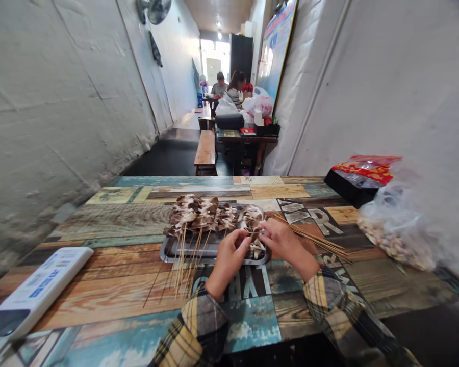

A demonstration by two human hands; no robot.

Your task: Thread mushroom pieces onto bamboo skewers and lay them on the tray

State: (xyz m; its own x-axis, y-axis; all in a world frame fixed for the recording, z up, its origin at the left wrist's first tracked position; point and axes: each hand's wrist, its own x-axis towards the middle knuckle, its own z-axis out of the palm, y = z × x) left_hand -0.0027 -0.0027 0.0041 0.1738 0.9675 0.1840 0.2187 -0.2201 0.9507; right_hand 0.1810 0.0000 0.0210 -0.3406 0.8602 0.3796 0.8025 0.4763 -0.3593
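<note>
we have our 2 bare hands together over the near right part of a silver, rounded-corner metal tray, on a table printed like patchwork planks in brown, teal and cream. the grey-brown and white frilled mushroom pieces lie in the tray, packed in rows at its left and middle, with more pale, loose-looking pieces at its right end.

our left hand is bent, its thumb and forefinger drawn close at the right-end pieces. our right hand comes in from the other side, fingers curled, their tips just beside those of the left. we cannot tell whether either hand grips a piece, since the fingers cover that spot.

thin, pale wooden skewers stick out of the left rows, over the tray's near rim toward us. a bundle of loose, straight wooden sticks lies on the table to the right of the tray, partly behind our right hand. further right sit a clear plastic bag with small pale lumps and a black box with red-and-clear packaging on top. at far left is a long white device with blue print.
</note>
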